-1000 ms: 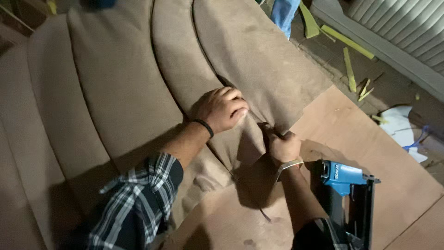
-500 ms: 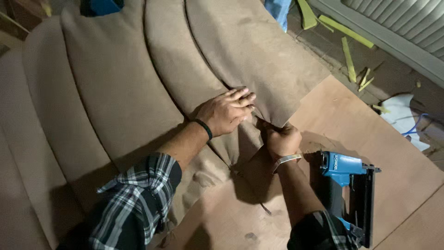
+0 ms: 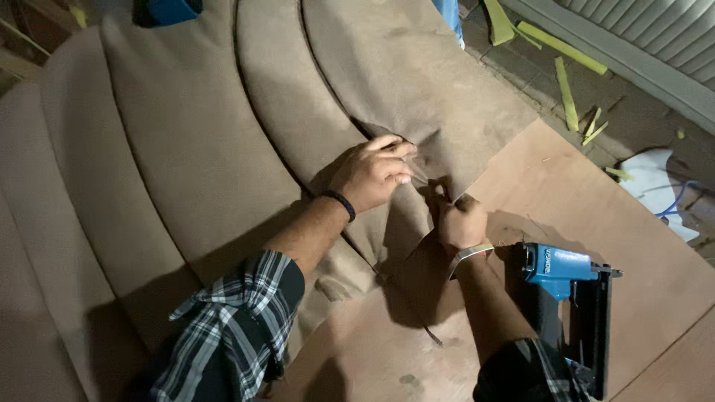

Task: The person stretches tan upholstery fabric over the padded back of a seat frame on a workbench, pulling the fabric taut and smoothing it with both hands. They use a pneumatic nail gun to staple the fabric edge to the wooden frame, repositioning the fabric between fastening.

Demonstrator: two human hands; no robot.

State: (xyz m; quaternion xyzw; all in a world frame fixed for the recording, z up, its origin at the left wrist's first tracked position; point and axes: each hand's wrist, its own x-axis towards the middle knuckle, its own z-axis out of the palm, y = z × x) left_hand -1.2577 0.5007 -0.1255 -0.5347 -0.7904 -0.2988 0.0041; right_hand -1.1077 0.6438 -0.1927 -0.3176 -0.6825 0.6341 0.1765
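Fabric (image 3: 417,97), a tan upholstery cloth stretched over padded curved channels, is lying across the upper left of the scene and ending in a loose edge right where both hands are meeting. The left hand (image 3: 369,175) is pressing flat on the cloth with its fingers (image 3: 398,152) extended toward the fold, its grip not closing around anything but pinning the material down. Just below and to the right of it, the right hand (image 3: 460,222) is curling into a closed grip, pinching the cloth's edge and seemingly a small dark tool, though what exactly it is clasping is too hidden to tell. Under that grip the plywood panel (image 3: 596,201) is showing bare, sloping away to the lower right. Near the right wrist, just beside the forearm, a blue pneumatic stapler (image 3: 570,290) is standing on the panel, untouched by either hand. A dark band is sitting on the left wrist and a pale one on the right, with plaid sleeves (image 3: 231,320) pushed up behind. Beyond the panel's far edge, well apart from the grip, yellow-green foam strips (image 3: 562,48) are lying scattered on the floor (image 3: 633,112).
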